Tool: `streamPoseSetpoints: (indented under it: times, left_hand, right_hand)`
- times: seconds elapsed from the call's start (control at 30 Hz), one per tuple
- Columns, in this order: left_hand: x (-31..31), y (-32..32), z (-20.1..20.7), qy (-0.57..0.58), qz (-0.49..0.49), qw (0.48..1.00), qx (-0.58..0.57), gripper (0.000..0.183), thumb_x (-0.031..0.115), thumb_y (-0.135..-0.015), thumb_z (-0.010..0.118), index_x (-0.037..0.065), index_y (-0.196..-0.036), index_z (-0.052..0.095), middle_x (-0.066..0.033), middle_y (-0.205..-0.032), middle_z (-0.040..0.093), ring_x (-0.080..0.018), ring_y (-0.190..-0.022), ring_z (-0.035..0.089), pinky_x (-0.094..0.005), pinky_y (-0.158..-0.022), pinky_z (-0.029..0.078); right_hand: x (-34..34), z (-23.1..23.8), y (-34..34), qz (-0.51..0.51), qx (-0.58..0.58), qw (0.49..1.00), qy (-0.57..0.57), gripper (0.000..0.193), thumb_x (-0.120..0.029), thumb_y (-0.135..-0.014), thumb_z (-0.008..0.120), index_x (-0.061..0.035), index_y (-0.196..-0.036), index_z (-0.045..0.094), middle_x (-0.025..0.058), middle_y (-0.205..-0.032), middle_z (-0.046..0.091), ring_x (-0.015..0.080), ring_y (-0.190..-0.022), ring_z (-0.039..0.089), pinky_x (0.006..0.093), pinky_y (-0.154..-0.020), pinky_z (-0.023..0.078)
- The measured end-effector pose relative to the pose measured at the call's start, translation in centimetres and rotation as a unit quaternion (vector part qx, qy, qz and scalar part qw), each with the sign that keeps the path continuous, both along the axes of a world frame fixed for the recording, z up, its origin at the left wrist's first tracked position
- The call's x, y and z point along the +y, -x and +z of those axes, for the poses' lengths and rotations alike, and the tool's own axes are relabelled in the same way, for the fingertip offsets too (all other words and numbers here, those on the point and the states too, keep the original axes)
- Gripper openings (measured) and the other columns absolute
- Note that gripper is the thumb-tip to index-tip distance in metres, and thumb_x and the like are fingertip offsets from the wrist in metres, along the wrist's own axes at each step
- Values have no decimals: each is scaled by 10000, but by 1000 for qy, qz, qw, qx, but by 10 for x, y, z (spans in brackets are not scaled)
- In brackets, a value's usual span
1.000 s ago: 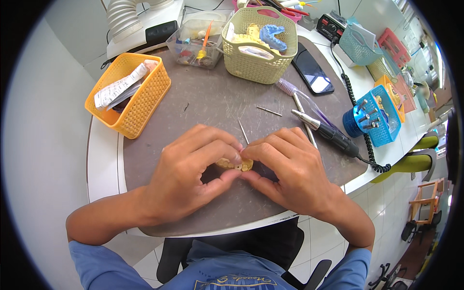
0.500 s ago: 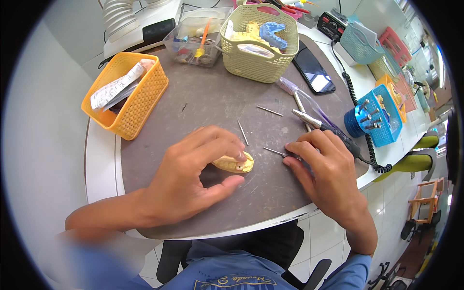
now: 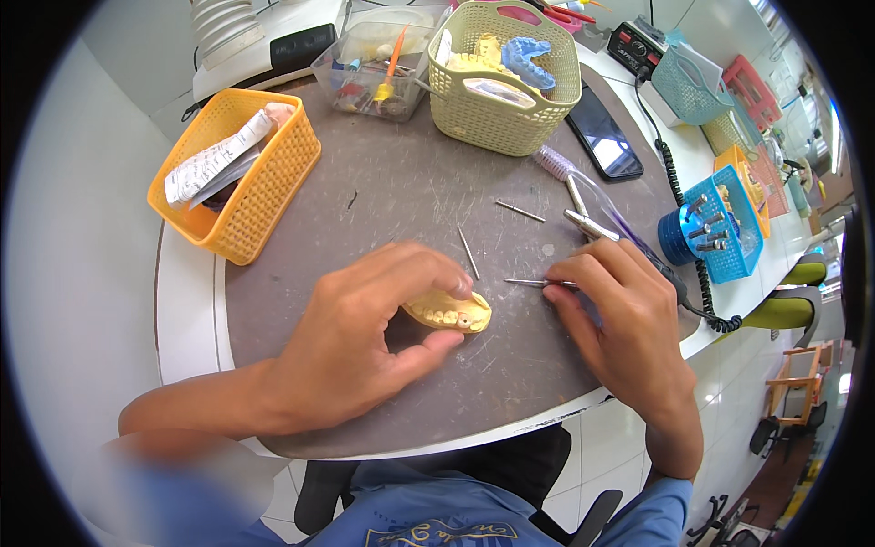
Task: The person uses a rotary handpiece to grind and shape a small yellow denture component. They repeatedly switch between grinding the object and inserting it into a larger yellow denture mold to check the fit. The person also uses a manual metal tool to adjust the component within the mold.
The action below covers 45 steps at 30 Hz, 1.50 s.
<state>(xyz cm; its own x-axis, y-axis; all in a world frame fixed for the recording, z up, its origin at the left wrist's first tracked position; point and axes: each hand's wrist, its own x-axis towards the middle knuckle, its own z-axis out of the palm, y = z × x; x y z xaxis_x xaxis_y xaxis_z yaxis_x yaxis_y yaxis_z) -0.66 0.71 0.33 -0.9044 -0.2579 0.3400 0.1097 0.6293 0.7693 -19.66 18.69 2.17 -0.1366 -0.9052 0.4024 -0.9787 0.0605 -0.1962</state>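
Note:
A yellow plaster dental cast (image 3: 447,313) lies on the grey-brown mat (image 3: 392,219), its row of teeth facing up and towards me. One tooth near its right end is paler with a small dark spot. My left hand (image 3: 360,319) curves around the cast, fingertips at its far edge and thumb along the near edge. A slim metal pointed instrument (image 3: 524,282) is pinched between thumb and fingers of my right hand (image 3: 620,319), its tip pointing left towards the cast. Two thin metal burs (image 3: 468,252) (image 3: 520,211) lie loose beyond the hands.
A corded handpiece (image 3: 592,225) lies behind my right hand, beside a blue bur holder (image 3: 679,239). Along the back stand an orange basket (image 3: 273,196), a clear tub (image 3: 365,96), a green basket (image 3: 497,118) with casts, and a phone (image 3: 606,137).
The cast has turned so more of its teeth show, and my left thumb has come up against its near edge. The view has shifted slightly. My right hand still pinches the instrument.

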Motion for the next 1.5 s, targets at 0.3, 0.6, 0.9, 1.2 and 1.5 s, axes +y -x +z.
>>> streamPoseSetpoints:
  times: [0.3, 0.6, 0.9, 1.2, 1.5]
  left_hand:
    - [-3, -4, 3, -23, 12, 998, -65, 274, 103, -847, 821, -3, -1051, 673, -138, -1083, 746, -236, -1003, 733, -328, -884, 557]
    - [-4, -1, 0, -34, 3, 999, -31, 434, 140, -835, 852, 9, -1162, 599, -125, -1068, 744, -222, -1014, 738, -320, -893, 546]
    - [-4, -4, 0, -17, 5, 999, -30, 503, 163, -816, 875, 15, -1194, 579, -133, -1100, 736, -233, -1032, 740, -322, -902, 539]
    - [-4, -4, -3, -36, 1, 999, -25, 607, 152, -821, 869, 27, -1307, 526, -151, -1066, 750, -250, -1028, 742, -330, -912, 539]
    - [-3, -5, -1, -26, 2, 999, -29, 652, 131, -800, 880, 35, -1332, 516, -148, -1069, 752, -255, -1032, 742, -335, -923, 541]
  right_hand:
    - [-14, 13, -17, 69, -209, 975, -14, 190, 46, -849, 711, -14, -1028, 733, 117, -907, 676, 249, -768, 667, 334, -685, 520]
    - [-30, 3, -16, 97, -259, 960, -37, 144, -115, -871, 793, -35, -981, 745, 67, -824, 647, 170, -721, 631, 299, -640, 490]
    - [-30, 6, -11, 115, -371, 919, -62, 115, -44, -882, 699, -13, -987, 737, 116, -934, 717, 209, -816, 720, 311, -718, 553]
    - [-32, 13, -19, 77, -399, 908, -101, 328, -52, -870, 680, -21, -1195, 645, 91, -1013, 730, 176, -943, 726, 333, -826, 555]
    - [-32, 14, -25, 57, -406, 908, -86, 326, -64, -837, 723, -38, -1160, 687, 21, -1003, 741, 106, -892, 700, 249, -718, 473]
